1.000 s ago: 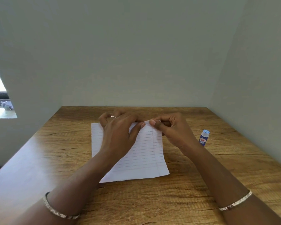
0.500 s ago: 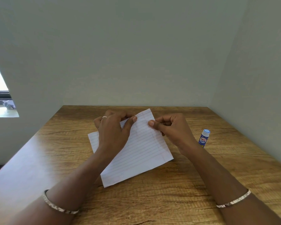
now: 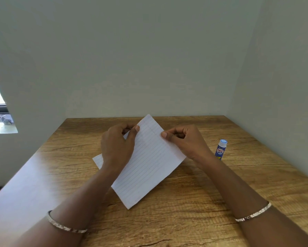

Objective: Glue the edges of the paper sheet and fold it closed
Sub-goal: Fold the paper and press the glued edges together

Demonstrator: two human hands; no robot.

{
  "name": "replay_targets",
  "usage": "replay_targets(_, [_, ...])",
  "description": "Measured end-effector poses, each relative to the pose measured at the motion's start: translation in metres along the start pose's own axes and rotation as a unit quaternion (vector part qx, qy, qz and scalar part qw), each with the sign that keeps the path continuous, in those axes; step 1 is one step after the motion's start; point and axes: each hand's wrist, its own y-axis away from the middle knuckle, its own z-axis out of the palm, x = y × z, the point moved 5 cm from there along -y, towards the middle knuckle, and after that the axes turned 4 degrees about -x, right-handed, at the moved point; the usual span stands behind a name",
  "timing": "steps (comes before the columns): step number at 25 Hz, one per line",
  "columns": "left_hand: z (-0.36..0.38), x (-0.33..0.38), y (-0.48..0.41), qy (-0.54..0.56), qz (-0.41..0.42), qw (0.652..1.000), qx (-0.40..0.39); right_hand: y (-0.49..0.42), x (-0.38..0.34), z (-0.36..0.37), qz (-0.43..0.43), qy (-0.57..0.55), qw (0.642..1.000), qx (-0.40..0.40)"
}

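Observation:
A white lined paper sheet (image 3: 146,163) is held over the wooden table (image 3: 194,202), turned so one corner points away from me and another toward me. My left hand (image 3: 116,147) pinches its upper left edge between thumb and curled fingers. My right hand (image 3: 185,141) pinches the upper right edge, thumb on top. A narrow folded strip runs along the right edge. A blue glue stick (image 3: 221,149) with a light cap stands upright on the table, to the right of my right hand and apart from it.
The table sits in a corner, with grey walls close behind and on the right. A window opening (image 3: 0,118) shows at the far left. Both wrists wear thin bracelets.
The sheet lay flat and square on the table; both hands have lifted it and rotated it counterclockwise so a corner now points away. The glue stick has not moved.

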Motion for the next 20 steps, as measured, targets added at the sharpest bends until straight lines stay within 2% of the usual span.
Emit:
replay_targets(8, [-0.005, -0.005, -0.002, 0.018, -0.035, 0.999, 0.024, -0.002, -0.001, -0.002, -0.017, 0.039, 0.999, 0.019])
replay_targets(11, [-0.007, -0.006, -0.002, 0.023, -0.039, 0.998, 0.039, 0.0, -0.004, -0.007, -0.025, 0.024, 0.999, 0.028])
replay_targets(16, [-0.017, -0.016, -0.005, 0.059, -0.111, 0.989, 0.082, 0.0, -0.005, -0.008, -0.007, 0.001, 1.0, 0.003])
replay_targets(20, [-0.016, -0.015, -0.004, 0.063, -0.107, 0.99, 0.069, 0.001, -0.004, -0.012, -0.01, -0.008, 0.999, 0.037])
